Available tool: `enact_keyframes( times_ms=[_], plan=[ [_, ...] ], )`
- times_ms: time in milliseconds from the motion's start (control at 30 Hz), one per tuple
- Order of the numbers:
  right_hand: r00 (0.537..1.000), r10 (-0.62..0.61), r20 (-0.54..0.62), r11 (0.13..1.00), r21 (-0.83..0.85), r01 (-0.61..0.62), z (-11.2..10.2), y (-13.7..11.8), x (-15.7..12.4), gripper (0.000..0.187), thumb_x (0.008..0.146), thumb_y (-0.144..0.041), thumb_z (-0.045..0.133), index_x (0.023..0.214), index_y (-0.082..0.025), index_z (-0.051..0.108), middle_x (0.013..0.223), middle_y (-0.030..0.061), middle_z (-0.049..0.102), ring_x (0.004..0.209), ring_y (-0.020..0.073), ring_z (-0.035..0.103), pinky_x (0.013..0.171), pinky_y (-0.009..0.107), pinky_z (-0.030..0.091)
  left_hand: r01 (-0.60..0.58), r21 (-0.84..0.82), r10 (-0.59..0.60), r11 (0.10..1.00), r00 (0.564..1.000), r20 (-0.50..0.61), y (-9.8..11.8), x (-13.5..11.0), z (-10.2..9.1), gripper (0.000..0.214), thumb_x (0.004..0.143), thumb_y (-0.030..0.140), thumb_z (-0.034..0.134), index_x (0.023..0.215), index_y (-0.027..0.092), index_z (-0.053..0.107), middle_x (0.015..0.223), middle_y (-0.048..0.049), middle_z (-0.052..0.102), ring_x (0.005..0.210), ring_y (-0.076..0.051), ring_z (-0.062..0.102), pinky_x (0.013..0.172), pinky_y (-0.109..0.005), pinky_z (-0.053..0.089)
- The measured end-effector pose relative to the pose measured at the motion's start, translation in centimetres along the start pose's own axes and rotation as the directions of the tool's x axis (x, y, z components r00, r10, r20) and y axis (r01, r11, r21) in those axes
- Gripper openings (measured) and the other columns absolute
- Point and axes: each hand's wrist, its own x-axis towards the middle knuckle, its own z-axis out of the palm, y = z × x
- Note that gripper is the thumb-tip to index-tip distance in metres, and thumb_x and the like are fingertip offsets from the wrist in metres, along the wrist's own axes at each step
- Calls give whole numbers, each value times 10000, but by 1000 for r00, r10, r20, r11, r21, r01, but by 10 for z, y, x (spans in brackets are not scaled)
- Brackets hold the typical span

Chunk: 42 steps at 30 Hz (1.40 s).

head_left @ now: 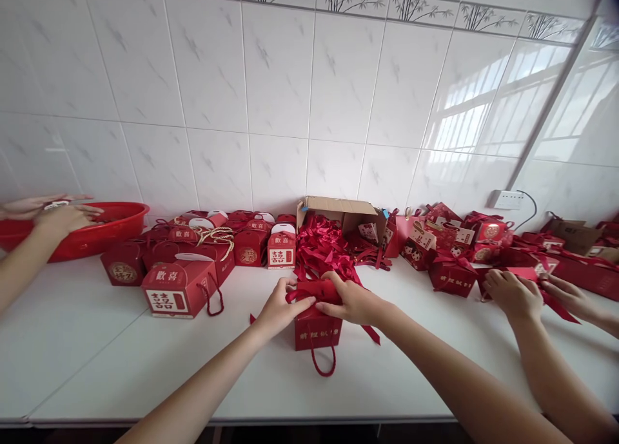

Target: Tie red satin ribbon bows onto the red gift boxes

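Note:
A small red gift box with gold characters stands upright on the table in front of me, a red cord handle hanging down its near side. My left hand grips the box's top from the left, its thumb lying over a loop of red ribbon. From the right, my right hand closes on the top, with its thumb near the left one. A red ribbon tail sticks out on the right, under my wrist. My fingers partly hide the lid.
Behind the box, a cardboard carton spills red ribbons. Finished-looking red boxes stand at left, more at right. A co-worker's hands work over a red basin; another person's hands handle ribbon at right. A power strip is on the wall.

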Motion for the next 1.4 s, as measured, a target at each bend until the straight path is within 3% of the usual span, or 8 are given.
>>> enact_keyframes(
  times_ms=[200,433,600,833,1033,1167,1333,1400],
  plan=[
    [961,223,-161,851,514,-111,9,18,-7,319,859,-554,452,812,-239,435,567,-50,402,545,127,360,541,294,281,36,15,-38,999,988,150,-2,3,-16,497,779,667,451,635,193,424,600,43,414,558,-120,390,548,-255,290],
    [986,148,74,758,632,-161,-5,26,-18,461,814,-537,544,545,-197,387,533,-29,352,478,78,243,509,333,163,-4,4,3,1000,977,212,6,0,-22,397,739,535,558,604,187,422,603,38,428,546,-103,364,520,-233,266],
    [987,136,82,719,677,-155,-6,41,-16,488,747,-499,657,530,-198,339,537,-66,254,496,73,174,506,320,130,-148,51,128,988,949,289,10,0,-34,388,744,513,580,589,188,435,594,43,404,581,-115,348,563,-245,302],
    [990,91,105,627,767,-139,-4,44,-26,461,686,-485,735,539,-177,424,499,-68,334,476,63,268,478,247,207,-311,196,226,930,905,361,-2,1,-45,324,848,469,493,697,184,531,701,17,501,686,-145,459,668,-271,382],
    [997,69,17,442,896,-46,-12,22,-34,302,752,-450,685,716,-174,570,680,-7,528,614,99,491,636,252,410,-420,296,417,858,906,77,15,-9,-31,242,808,414,582,963,237,522,1082,-42,604,1070,-224,540,955,-365,395],
    [997,55,-53,364,931,30,-19,6,-30,241,764,-396,686,723,-167,627,688,6,573,619,103,515,657,255,434,-527,377,519,762,845,133,40,-17,-1,386,722,410,682,1017,239,502,1089,-70,610,1049,-263,557,951,-418,397],
    [989,84,-121,372,925,81,-23,3,-35,257,721,-398,721,692,-159,632,657,10,588,597,116,536,602,258,444,-534,474,611,700,791,-12,52,-9,23,386,772,340,619,1083,227,422,1091,-96,620,1051,-273,578,935,-450,388],
    [987,102,-124,435,898,68,-20,5,-38,253,732,-400,714,754,-163,627,642,-3,589,568,104,526,559,242,424,-520,493,625,697,778,-64,53,-5,23,403,762,304,613,1095,214,404,1088,-108,619,1061,-276,578,922,-444,401]
  ],
)
